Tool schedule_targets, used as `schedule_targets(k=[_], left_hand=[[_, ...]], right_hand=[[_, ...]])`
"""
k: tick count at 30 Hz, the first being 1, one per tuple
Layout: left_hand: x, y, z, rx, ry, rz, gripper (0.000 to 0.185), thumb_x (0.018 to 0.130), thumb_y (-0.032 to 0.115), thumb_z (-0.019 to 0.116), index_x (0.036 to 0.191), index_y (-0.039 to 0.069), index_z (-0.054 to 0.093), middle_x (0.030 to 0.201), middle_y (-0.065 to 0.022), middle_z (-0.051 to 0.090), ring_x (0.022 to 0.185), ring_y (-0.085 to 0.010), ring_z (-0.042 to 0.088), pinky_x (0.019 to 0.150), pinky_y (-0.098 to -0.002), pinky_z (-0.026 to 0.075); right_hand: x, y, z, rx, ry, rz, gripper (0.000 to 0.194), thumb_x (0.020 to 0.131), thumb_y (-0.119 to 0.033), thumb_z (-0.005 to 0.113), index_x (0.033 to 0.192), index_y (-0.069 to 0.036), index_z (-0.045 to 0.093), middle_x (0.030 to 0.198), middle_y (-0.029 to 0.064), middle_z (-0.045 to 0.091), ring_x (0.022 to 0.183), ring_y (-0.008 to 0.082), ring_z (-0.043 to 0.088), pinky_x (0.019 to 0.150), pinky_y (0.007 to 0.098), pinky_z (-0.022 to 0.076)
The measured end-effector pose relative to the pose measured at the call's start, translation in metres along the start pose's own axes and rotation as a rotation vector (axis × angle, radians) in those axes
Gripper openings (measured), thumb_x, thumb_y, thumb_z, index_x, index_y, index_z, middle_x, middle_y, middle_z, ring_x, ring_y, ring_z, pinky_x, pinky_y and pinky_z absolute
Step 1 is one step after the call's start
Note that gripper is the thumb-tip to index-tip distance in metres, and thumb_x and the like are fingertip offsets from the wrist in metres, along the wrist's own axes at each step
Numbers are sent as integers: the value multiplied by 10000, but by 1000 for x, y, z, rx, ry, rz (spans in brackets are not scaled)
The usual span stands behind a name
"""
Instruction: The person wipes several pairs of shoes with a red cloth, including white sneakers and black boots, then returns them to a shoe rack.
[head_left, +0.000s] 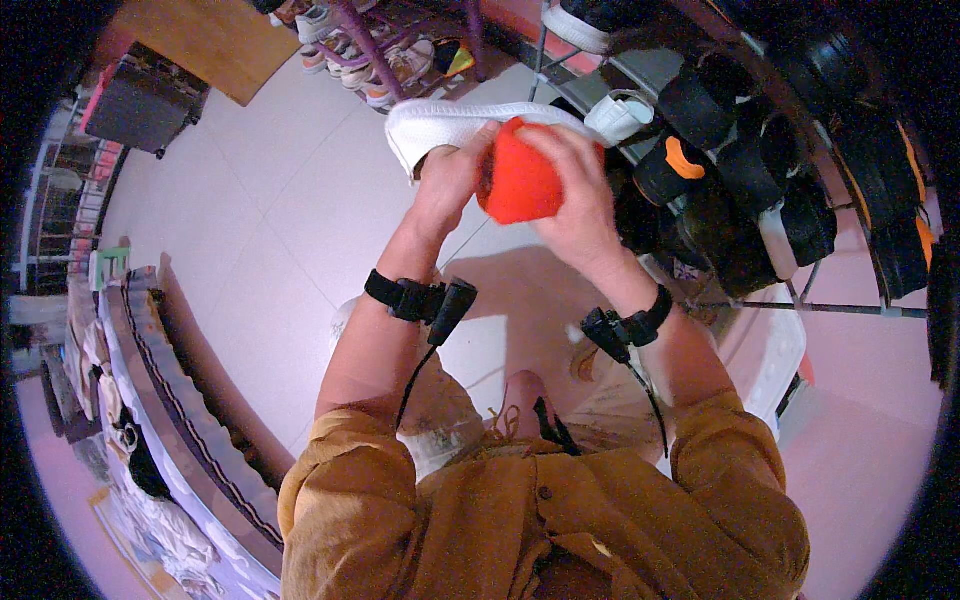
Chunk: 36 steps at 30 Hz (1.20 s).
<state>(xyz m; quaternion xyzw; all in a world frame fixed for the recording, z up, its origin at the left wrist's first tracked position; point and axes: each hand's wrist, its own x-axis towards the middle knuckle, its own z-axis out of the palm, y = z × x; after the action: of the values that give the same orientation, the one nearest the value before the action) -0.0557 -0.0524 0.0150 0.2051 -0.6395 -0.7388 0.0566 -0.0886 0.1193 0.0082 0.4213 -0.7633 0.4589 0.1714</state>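
A white slip-on style shoe is held out in front of me, with its toe pointing left. My left hand grips the shoe at its opening, the thumb lying near the red cloth. In my right hand is a bright red cloth, bunched and spread over the right part of the shoe. The fingers of that hand curl over the top of the cloth. The shoe's right part is partly hidden behind the cloth and the right hand. Each wrist wears a black strap with a cable.
Metal shoe racks with dark shoes stand at the right, a white cup-like item among them. More shoes fill a purple rack at the top. A bed with clothes runs along the left; a dark box stands upper left.
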Motion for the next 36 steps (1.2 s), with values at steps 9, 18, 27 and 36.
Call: schedule_targets(k=[9, 18, 27, 36], left_hand=[[17, -11, -14, -412, 27, -108, 416, 1050, 302, 495, 1312, -18, 532, 1186, -139, 669, 1031, -246, 664, 888, -393, 526], [6, -8, -21, -771, -237, -235, 516, 1075, 347, 410, 1409, -45, 436, 1316, -194, 606, 1171, -329, 610, 1001, -426, 501], [9, -19, -23, -751, -304, -205, 467, 1081, 294, 369, 1348, -76, 473, 1257, -211, 620, 1033, -336, 647, 822, -427, 573], [7, 1, -19, -554, -129, -238, 462, 1072, 320, 412, 1396, -2, 476, 1342, -163, 603, 1198, -295, 602, 1052, -431, 448]], right_hand=[[1, 39, -20, -335, -138, 364, 713, 676, -31, 785, 1333, -164, 544, 1305, 123, 541, 1208, 385, 538, 1006, 476, 479], [5, 44, -28, 640, -5, 659, 744, 763, 2, 744, 1441, -42, 439, 1241, 105, 618, 1141, 216, 612, 1006, 349, 484], [-8, 38, -33, 604, 38, 683, 699, 757, 12, 737, 1406, -26, 482, 1189, 98, 658, 1098, 203, 640, 972, 341, 510], [3, 57, -28, 544, -55, 687, 743, 834, 12, 685, 1504, -45, 367, 1359, 133, 536, 1252, 247, 520, 1090, 382, 410]])
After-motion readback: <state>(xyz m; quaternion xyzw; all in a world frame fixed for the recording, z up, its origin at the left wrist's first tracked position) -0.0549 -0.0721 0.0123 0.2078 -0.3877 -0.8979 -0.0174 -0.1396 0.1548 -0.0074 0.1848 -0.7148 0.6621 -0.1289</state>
